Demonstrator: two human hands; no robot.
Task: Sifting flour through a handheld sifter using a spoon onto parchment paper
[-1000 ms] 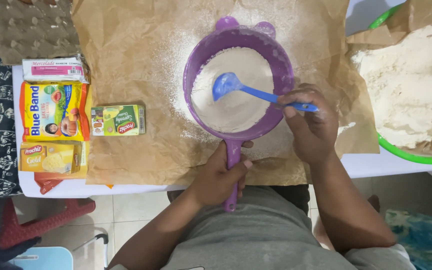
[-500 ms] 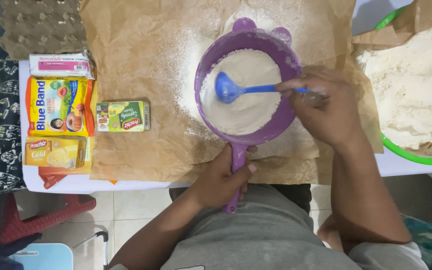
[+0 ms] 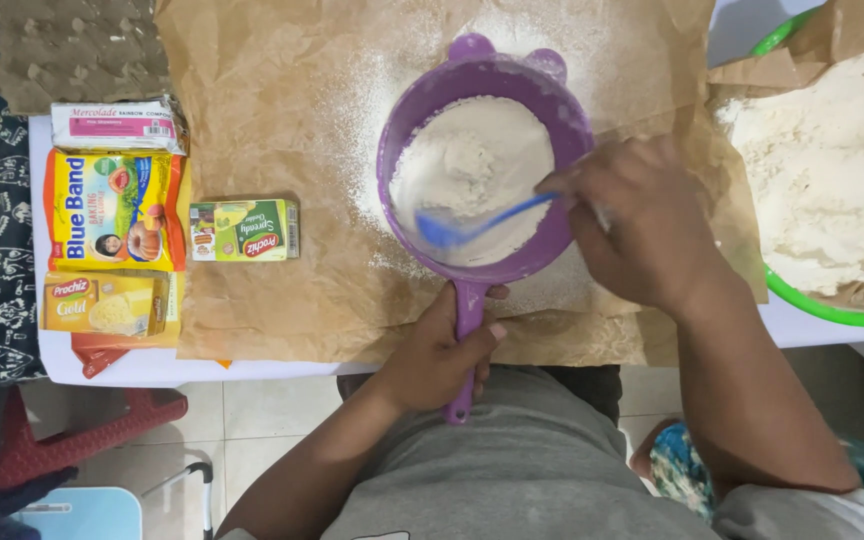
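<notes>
White desk (image 3: 102, 365) under crumpled brown paper (image 3: 252, 120) dusted with flour; left hand (image 3: 437, 350) reaches up from below, fingers wrapped around the handle of the purple sieve (image 3: 562, 120) held over the paper, while right hand (image 3: 642, 225) comes in from the right, fingers pinched on the blue spoon (image 3: 452, 232) whose bowl lies in the flour inside the sieve. Left of the paper: pink-white flat box (image 3: 117, 125) on top, yellow pouch (image 3: 112, 210) below, yellow box (image 3: 102, 302) lowest; a small green box (image 3: 244, 229) lies on the paper's left part. At right, a green bowl (image 3: 832, 308) lined with paper holds heaped flour (image 3: 822, 170); a red stool (image 3: 82, 435) stands on the tiled floor below.
</notes>
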